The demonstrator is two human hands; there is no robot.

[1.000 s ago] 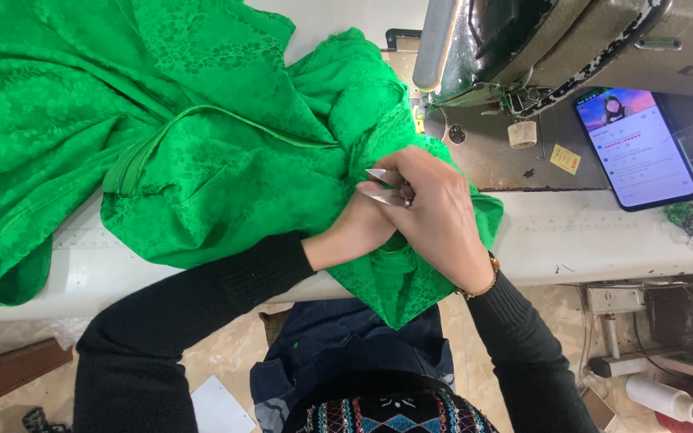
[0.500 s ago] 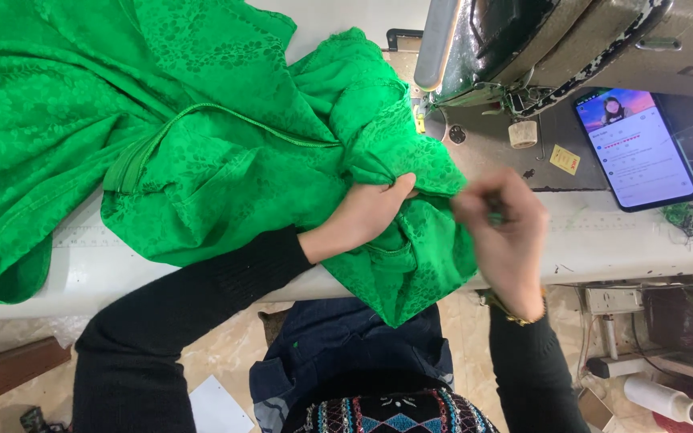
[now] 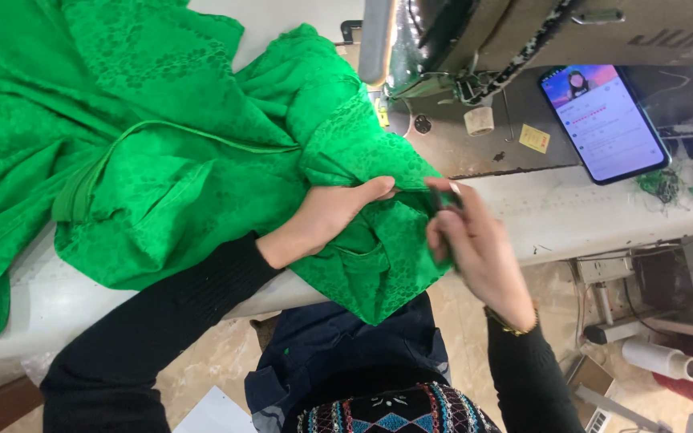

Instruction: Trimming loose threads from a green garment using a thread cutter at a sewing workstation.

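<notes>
White worktable [image 3: 571,216] carries green fabric [image 3: 170,160], phone [image 3: 603,120], sewing machine [image 3: 523,32].

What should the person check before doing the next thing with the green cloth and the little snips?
1. Left hand pinches the green cloth at the fold: ok.
2. Right hand holds the small snips close to that fold: ok, though whether the blades are open or closed: cannot tell.
3. Left fingertips clear of the snips' tip: cannot tell, they sit very near each other.
4. Cloth supported on the white table: partly; one corner hangs over the front edge: not ok.
5. Phone lies apart from the cloth: ok.
6. Cloth clear of the sewing machine: cannot tell; a bunch lies right beside it.
</notes>
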